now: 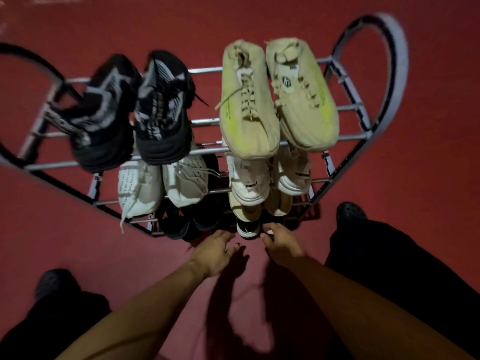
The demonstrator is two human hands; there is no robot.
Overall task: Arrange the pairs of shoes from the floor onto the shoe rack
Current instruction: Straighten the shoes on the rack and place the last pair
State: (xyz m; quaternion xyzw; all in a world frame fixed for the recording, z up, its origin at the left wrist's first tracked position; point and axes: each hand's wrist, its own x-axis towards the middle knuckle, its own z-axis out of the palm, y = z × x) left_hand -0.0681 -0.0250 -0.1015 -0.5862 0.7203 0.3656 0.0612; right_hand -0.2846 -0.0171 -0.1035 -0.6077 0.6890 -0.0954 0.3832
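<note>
1. Our forearms reach down; our left hand (217, 252) hangs with fingers relaxed, holding nothing.
2. Our right hand (281, 242) curls loosely near a dark shoe (248, 228) low on the shoe rack (207, 151); grasp unclear.
3. Top tier: black sneakers (130, 113) left, cream sneakers (278, 97) right; white sneakers (166, 185) below.

The shoe rack (207, 122) has shiny metal rails (cream shoes (249, 100) look soft, matt cloth).
</note>
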